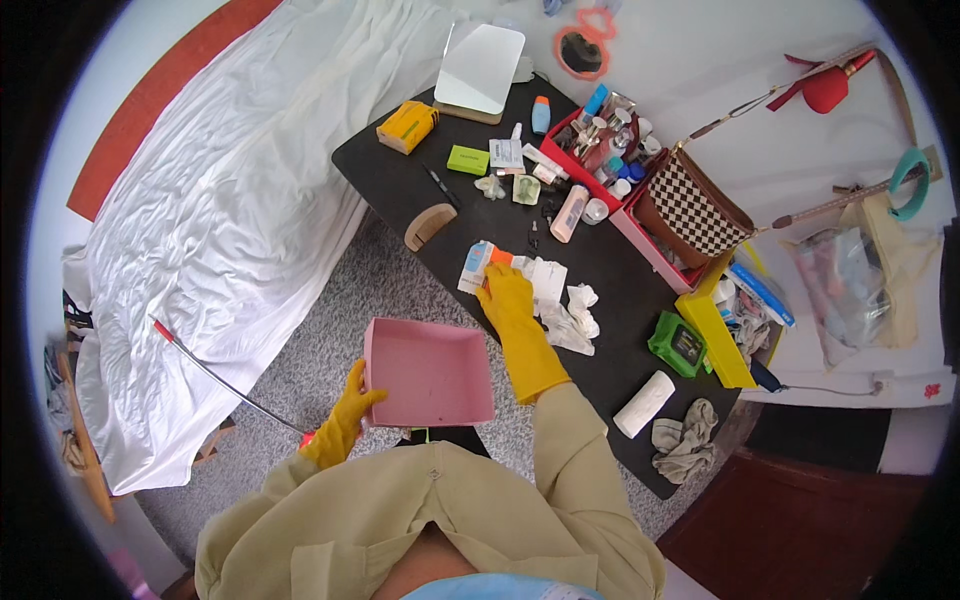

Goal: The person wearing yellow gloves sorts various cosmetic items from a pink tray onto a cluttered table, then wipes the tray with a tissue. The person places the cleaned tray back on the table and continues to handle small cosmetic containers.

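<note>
Yellow rubber gloves cover both my hands. With my left hand (345,415) I grip the left wall of an open pink box (428,375), held in front of my body beside the table; nothing shows inside it. My right hand (512,325) reaches over the black table (610,385), its fingers bent onto a small white, blue and orange carton (474,268). The glove hides part of the carton. Just right of those fingers lie a white paper sheet (547,282) and crumpled white tissue (572,325).
At the back stand a mirror (480,70), a yellow pack (408,127) and a red box of cosmetics (570,150). Rightward are a checkered bag (700,205), a yellow bin (715,320), green wipes (677,343), a white roll (644,404) and a grey cloth (685,440). A white-sheeted bed (220,200) lies left.
</note>
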Demonstrator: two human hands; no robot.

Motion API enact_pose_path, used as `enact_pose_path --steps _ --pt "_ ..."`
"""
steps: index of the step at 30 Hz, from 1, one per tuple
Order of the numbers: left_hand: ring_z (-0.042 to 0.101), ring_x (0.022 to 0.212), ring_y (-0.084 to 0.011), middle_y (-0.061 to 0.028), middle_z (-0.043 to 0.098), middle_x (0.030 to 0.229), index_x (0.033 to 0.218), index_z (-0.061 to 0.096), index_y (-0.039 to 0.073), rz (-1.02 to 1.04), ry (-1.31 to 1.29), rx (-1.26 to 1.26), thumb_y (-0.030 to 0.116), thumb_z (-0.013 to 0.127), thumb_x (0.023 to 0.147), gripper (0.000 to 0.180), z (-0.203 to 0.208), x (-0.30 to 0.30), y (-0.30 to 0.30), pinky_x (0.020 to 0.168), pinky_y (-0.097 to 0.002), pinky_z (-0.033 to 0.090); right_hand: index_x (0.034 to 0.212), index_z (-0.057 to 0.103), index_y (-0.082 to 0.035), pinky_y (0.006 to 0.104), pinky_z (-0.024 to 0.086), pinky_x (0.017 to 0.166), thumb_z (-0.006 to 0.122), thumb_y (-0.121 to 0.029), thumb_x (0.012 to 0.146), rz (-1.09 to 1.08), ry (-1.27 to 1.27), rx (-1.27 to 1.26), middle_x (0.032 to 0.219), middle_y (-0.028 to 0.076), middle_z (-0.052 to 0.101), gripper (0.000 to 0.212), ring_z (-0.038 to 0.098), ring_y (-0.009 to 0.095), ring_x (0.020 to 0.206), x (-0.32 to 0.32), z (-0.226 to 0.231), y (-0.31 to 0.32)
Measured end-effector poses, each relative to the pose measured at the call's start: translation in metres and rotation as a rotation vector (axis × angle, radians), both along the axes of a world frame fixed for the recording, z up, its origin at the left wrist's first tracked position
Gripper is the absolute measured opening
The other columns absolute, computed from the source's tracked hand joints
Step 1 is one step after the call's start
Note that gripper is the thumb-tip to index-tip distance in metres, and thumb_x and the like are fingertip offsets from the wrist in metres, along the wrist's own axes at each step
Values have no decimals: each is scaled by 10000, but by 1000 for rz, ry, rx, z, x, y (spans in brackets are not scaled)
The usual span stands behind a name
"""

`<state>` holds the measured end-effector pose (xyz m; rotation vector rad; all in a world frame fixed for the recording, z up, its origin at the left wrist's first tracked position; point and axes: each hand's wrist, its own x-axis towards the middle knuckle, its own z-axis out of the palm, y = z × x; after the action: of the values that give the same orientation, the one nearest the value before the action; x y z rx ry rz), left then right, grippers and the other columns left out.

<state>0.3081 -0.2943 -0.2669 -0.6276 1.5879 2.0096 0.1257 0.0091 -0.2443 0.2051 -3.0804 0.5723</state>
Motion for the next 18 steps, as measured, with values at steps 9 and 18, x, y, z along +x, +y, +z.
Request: enact_pose_path --steps 9,18 --pt "453 1228 -247 -136 368 1433 1489 90 128 53 64 34 18 645 751 930 -39 38 -21 971 -391 430 863 625 -101 466 491 726 534 -189 814 -239 38 159 857 123 650 136 626 342 853 -98 11 22" --pt "501 1160 -249 -118 453 1341 1481 118 144 198 -39 59 11 615 751 893 -36 43 -27 892 -380 484 1261 454 -27 486 406 952 714 -388 718 128 -134 293 1318 178 451 702 427 376 1216 -33 57 6"
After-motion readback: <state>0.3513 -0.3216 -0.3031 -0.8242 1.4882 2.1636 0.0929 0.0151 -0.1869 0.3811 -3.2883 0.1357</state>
